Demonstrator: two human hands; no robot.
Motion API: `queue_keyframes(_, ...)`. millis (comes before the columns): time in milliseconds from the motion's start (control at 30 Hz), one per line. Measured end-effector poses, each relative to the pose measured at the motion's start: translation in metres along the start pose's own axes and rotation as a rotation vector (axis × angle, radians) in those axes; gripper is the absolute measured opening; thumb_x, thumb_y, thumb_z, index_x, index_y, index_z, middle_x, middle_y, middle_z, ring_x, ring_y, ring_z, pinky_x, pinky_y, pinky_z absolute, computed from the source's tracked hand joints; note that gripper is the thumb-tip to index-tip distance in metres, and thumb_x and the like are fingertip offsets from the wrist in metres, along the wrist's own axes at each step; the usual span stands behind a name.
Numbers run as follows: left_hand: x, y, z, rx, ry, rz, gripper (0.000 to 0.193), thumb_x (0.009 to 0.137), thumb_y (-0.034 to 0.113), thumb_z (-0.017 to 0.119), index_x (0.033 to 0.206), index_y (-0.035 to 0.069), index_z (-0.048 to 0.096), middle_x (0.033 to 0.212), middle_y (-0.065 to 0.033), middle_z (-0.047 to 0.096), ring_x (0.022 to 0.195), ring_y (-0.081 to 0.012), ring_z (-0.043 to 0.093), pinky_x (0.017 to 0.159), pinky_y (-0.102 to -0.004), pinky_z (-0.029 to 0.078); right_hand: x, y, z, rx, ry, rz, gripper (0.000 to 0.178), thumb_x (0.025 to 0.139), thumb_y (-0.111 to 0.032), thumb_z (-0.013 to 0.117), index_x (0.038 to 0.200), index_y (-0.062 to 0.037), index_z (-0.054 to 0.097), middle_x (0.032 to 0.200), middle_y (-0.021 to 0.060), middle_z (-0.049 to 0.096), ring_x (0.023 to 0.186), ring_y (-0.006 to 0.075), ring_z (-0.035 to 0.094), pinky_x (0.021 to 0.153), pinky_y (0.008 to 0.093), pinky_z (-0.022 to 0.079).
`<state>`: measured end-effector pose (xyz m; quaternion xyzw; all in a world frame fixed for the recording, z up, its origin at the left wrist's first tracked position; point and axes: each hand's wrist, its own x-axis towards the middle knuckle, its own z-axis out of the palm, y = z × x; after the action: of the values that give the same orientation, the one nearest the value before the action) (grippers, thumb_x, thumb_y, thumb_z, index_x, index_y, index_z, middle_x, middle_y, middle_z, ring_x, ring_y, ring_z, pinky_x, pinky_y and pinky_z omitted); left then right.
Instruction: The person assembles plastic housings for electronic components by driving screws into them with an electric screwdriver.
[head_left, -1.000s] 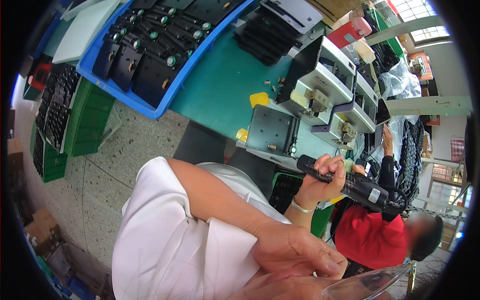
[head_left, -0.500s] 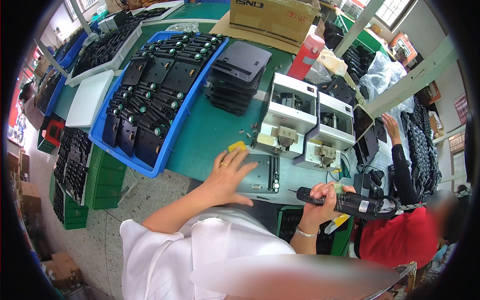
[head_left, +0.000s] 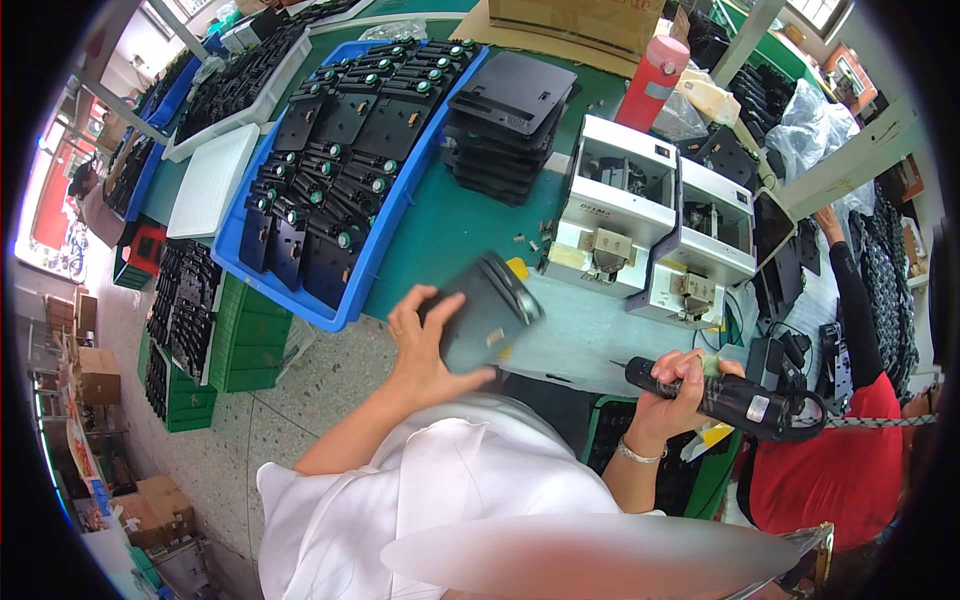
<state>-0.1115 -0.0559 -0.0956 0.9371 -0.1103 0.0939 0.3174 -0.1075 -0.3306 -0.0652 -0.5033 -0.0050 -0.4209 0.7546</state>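
A flat dark plate (head_left: pixel 478 325) with a black cylinder along one edge is gripped at its left side by my left hand (head_left: pixel 425 345). It is tilted above the table's near edge and blurred by motion. My right hand (head_left: pixel 678 388) is wrapped round a black electric screwdriver (head_left: pixel 733 403), whose bit points left, apart from the plate. Behind the plate, part of a yellow piece (head_left: pixel 517 268) shows on the table. Similar plates with cylinders fill the blue tray (head_left: pixel 345 312) at the left.
Two white machines (head_left: pixel 618 205) stand right of the middle, with a red bottle (head_left: pixel 652 85) behind them. A stack of black panels (head_left: pixel 510 100) is beside the blue tray. Green crates (head_left: pixel 245 345) stand on the floor at left. A co-worker in red (head_left: pixel 830 470) reaches across at right.
My left hand, spread over the plate before, has taken hold of it and lifted and tilted it off the table. The screwdriver stays in my right hand. The whole view has shifted somewhat.
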Motion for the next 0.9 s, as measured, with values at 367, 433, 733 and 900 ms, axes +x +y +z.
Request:
queue_keyframes(367,0.04,-0.01,0.03,0.37,0.11,-0.307,0.103,0.058,0.062,0.076,0.137,0.007,0.038,0.138,-0.0166,0.028,0.126,-0.0358,0.026,0.101,-0.0517,0.019,-0.012,0.0,0.009,0.015,-0.032,0.054,0.036,0.081,0.004,0.054,0.111,-0.0068,0.037,0.061,0.0062,0.044,0.048,0.014,0.044,0.044,0.0284,0.042)
queue_keyframes(433,0.038,-0.014,0.031,0.38,0.127,-0.307,0.106,0.06,0.068,0.071,0.138,0.006,0.036,0.14,-0.0173,0.029,0.126,-0.035,0.027,0.101,-0.0518,0.019,-0.013,-0.002,0.009,0.022,-0.052,0.077,0.034,0.082,0.004,0.053,0.111,-0.0068,0.038,0.06,0.0056,0.044,0.049,0.0138,0.043,0.046,0.0279,0.042)
queue_keyframes(733,0.01,0.008,-0.054,0.294,0.263,0.021,0.079,0.07,0.049,0.073,0.132,0.009,0.046,0.135,-0.0142,0.04,0.12,-0.0323,0.038,0.098,-0.0475,0.029,-0.008,0.003,-0.001,-0.031,-0.003,0.114,0.035,0.081,-0.001,0.057,0.111,-0.0055,0.039,0.059,0.0057,0.043,0.049,0.0137,0.044,0.048,0.028,0.042)
queue_keyframes(900,0.039,-0.084,-0.128,0.475,0.514,-0.206,0.079,0.067,0.044,0.077,0.131,0.009,0.047,0.136,-0.0163,0.042,0.122,-0.0364,0.04,0.102,-0.0474,0.029,-0.007,0.006,0.005,-0.067,-0.027,0.083,0.031,0.081,0.0,0.057,0.107,-0.0038,0.041,0.059,0.0055,0.043,0.049,0.0126,0.044,0.048,0.0274,0.042)
